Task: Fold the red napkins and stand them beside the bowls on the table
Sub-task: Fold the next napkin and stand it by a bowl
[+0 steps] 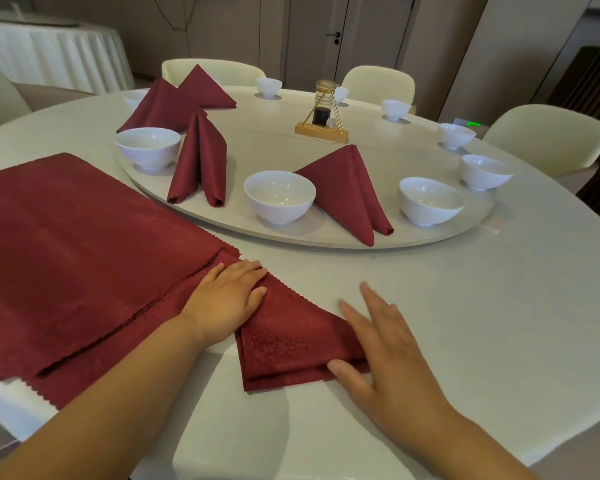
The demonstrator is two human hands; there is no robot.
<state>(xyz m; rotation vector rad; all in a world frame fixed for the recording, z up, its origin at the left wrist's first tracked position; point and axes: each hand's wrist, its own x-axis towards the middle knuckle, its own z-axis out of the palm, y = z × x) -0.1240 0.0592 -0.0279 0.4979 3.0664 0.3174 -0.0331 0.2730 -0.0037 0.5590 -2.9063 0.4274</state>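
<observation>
A partly folded red napkin (291, 344) lies flat on the white table (465, 306) in front of me. My left hand (227, 299) presses flat on its upper left part. My right hand (378, 344) rests flat on its right corner, fingers spread. A stack of unfolded red napkins (77, 244) lies to the left. Several folded napkins stand on the turntable (326, 237): one (347, 192) right of the near bowl (279, 195), one (200, 161) right of the left bowl (148, 147), two more (174, 98) behind.
More white bowls (430, 200) ring the turntable's right and far edge with no napkins beside them. A glass bottle on a wooden stand (323, 112) sits at the centre. Cream chairs (548, 136) surround the table.
</observation>
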